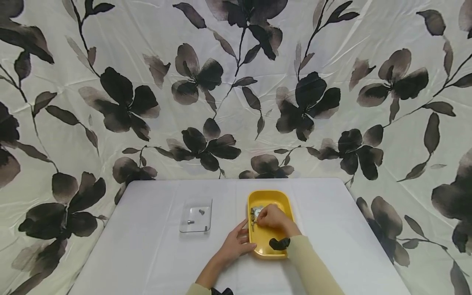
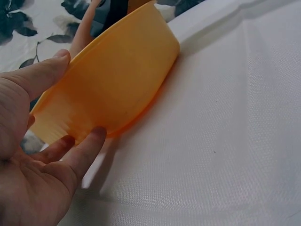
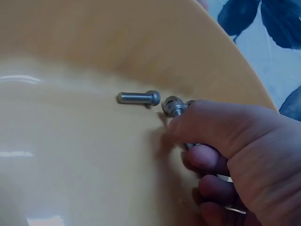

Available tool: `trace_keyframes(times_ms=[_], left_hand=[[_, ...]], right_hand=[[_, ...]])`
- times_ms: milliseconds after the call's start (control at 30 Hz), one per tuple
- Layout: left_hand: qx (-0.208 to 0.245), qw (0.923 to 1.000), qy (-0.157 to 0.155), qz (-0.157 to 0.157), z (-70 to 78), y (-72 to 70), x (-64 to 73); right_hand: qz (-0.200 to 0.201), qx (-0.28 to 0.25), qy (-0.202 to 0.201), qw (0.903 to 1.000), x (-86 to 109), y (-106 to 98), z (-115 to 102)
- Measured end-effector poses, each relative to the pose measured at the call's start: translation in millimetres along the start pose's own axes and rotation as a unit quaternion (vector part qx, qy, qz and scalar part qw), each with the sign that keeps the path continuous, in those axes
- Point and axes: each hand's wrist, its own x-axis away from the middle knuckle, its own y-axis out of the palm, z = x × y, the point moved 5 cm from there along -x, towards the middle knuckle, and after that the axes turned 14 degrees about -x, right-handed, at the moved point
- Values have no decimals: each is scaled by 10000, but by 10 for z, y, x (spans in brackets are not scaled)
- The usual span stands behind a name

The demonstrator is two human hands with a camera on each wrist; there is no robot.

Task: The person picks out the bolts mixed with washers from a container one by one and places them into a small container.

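Clear dish [image 1: 191,231], square-cornered, holding small metal pieces [image 1: 190,222]; left hand [image 1: 234,244], fingers spread against the smooth wall of the yellow tray [image 1: 262,246]; inside that tray, right hand [image 1: 274,216], thumb and finger pinching a metal screw [image 3: 172,106], which remotely I judge light, hard, slippery, best held by its round head.

Right hand [image 1: 272,216]: covers some metal pieces [image 1: 253,213] in my head view.
Screw [image 3: 173,105]: my right-wrist view loses its shank behind the thumb [image 3: 211,120].
Left hand [image 1: 234,244]: cut by its wrist view's edge.
Yellow tray [image 1: 271,196]: inside hidden from my left-wrist view.
Clear tray [image 1: 188,214]: its fasteners [image 1: 190,222] too small for me to read threads.
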Motion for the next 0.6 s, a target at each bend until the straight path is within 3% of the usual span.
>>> trace_keyframes(times_ms=[367, 600], left_hand=[[18, 10000, 17, 5, -2, 17, 16], [-316, 9995, 27, 66, 4, -23, -5]], right_hand=[[177, -133, -267, 9994, 11, -8, -77], [349, 51, -224, 9991, 15, -62, -235]])
